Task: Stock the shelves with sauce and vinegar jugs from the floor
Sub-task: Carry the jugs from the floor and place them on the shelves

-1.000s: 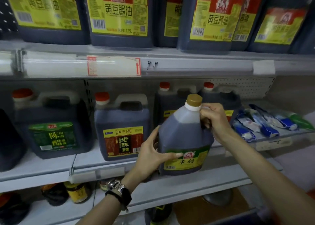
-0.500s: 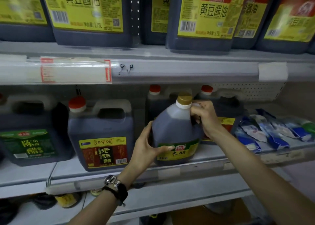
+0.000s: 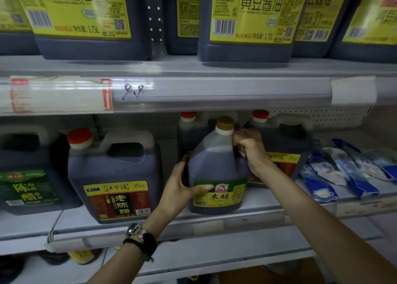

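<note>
Now the vinegar jug point(image 3: 217, 172) sits further in than a second ago. Then I held it out before the middle shelf point(image 3: 264, 208); here its base rests just behind the front edge, right of a red-capped jug point(image 3: 113, 176). It stands upright, long axis vertical, brown cap up, label facing the front edge. My left hand point(image 3: 182, 189) clasps its left side, thumb across the label. My right hand point(image 3: 249, 148) grips the handle by the neck.
</note>
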